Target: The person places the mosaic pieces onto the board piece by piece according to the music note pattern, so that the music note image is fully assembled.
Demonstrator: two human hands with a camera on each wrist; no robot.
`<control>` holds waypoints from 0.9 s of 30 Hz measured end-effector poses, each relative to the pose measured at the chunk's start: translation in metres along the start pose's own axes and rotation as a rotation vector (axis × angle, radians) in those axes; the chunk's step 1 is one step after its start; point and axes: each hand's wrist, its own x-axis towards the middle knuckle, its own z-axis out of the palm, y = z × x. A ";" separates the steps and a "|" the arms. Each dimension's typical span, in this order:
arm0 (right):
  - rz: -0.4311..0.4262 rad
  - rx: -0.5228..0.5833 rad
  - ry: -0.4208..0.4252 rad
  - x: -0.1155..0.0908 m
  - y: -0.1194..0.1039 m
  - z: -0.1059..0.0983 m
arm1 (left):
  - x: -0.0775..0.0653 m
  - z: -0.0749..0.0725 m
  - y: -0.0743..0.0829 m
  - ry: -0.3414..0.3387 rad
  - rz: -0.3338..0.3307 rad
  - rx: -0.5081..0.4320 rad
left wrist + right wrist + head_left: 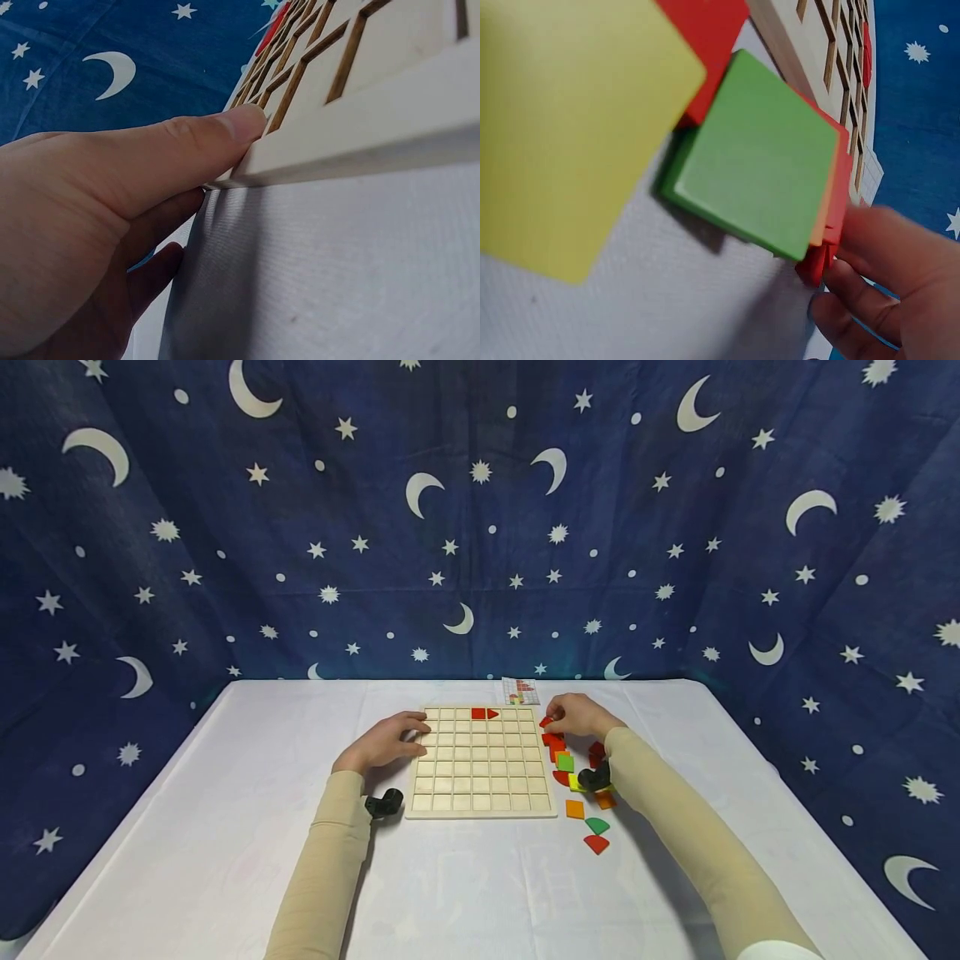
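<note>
A wooden grid board [480,815] lies on the white table. Its top row holds a red square tile [478,714] and a red triangular tile [492,714]. My left hand [382,742] rests at the board's left edge, thumb on the rim in the left wrist view, fingers loosely bent. Right of the board, my right hand [581,716] pinches a red tile [545,722], its fingertips partly hidden. More red tiles lie just below that hand. In the right wrist view a green square tile [757,157] lies over orange and red tiles, beside a yellow tile [570,127].
Behind the board's right corner stands a printed pattern card [521,692]. Nearer the front lie an orange square [574,810], a green quarter-round piece [597,826] and a red one [597,844]. A dark blue curtain [480,527] backs the table.
</note>
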 end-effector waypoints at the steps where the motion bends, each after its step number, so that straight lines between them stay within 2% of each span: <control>1: 0.000 0.000 -0.001 0.000 0.000 0.000 | 0.000 0.000 0.000 0.001 0.003 0.002; 9: 0.009 0.022 0.011 0.004 0.004 0.003 | 0.000 0.000 0.000 0.000 0.008 0.004; 27: -0.049 0.025 0.079 0.004 0.007 0.006 | 0.000 -0.001 0.000 -0.002 0.012 0.021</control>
